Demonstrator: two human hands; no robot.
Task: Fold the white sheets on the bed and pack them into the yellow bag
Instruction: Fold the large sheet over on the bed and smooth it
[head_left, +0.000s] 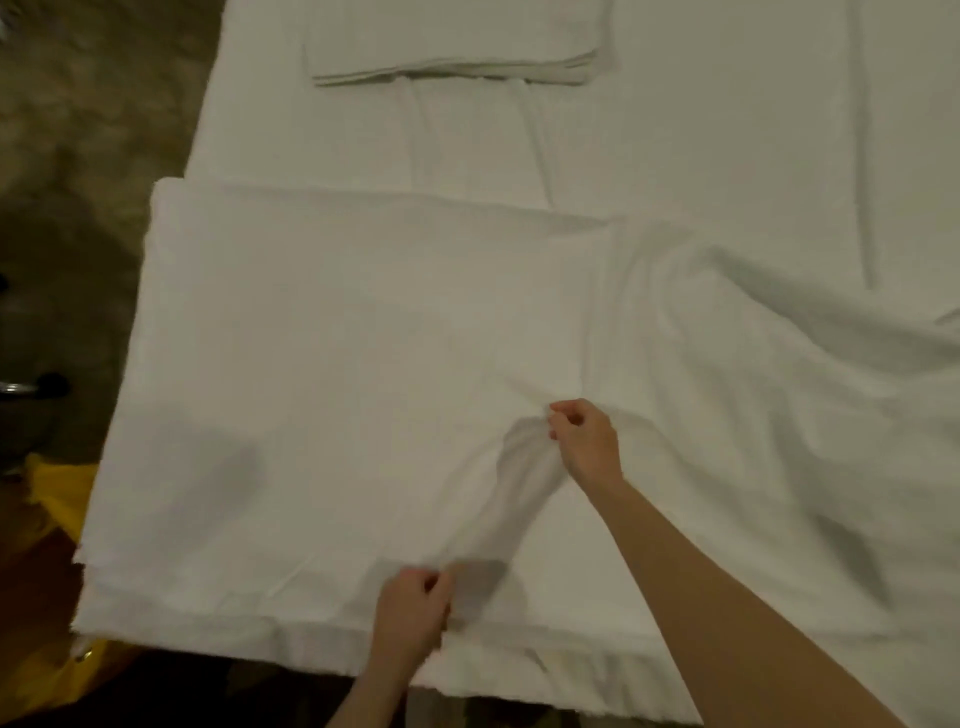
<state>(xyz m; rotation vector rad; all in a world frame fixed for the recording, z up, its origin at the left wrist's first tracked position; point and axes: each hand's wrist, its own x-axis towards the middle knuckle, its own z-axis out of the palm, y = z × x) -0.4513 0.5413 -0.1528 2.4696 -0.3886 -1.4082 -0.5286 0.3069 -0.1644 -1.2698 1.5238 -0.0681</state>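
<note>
Both hands pinch a raised ridge of the white sheet (337, 364) spread on the bed (727, 130): left hand (410, 608) near the edge, right hand (584, 436) farther in. The yellow bag (57, 499) lies on the floor, left.

My left hand (410, 608) and my right hand (584, 439) are both bare, with no gloves on them. I see no ring on any of my fingers (558, 410) that show. My right forearm is uncovered all the way from the wrist to the edge of view, with no sleeve or cuff on it. My left wrist is bare too, as is the short stretch of forearm below it.
</note>
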